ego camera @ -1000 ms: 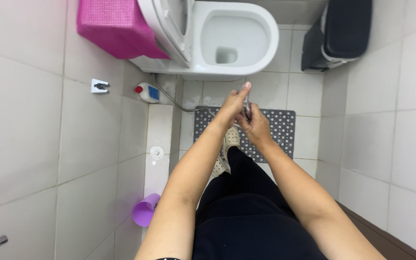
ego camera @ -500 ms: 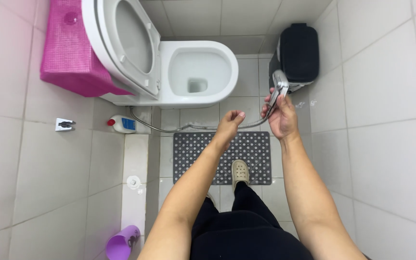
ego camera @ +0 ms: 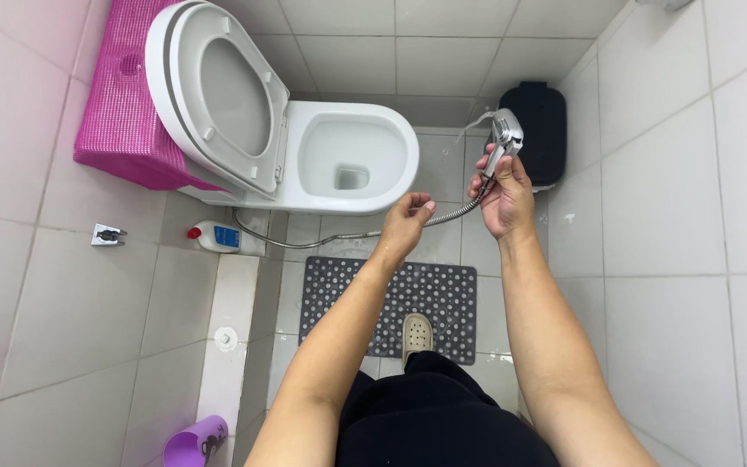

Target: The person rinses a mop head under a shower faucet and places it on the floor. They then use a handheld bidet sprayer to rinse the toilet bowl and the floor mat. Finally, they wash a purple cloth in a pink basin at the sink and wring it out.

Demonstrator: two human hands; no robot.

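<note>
My right hand grips a chrome bidet sprayer by its handle, head up, in front of a black bin. Its metal hose runs left from the handle, along the floor under the toilet. My left hand is half curled with the hose running past its fingertips; whether it pinches the hose I cannot tell. A white toilet stands just beyond both hands, its seat and lid raised.
A pink woven cover sits on the cistern. White cleaner bottle with red cap by the toilet base. Grey dotted mat under my beige shoe. Black bin far right. Purple cup and wall bracket at left.
The view has tilted up and the toilet sits lower in frame. My right hand has lifted the sprayer higher, and my left hand has moved off it along the hose.
</note>
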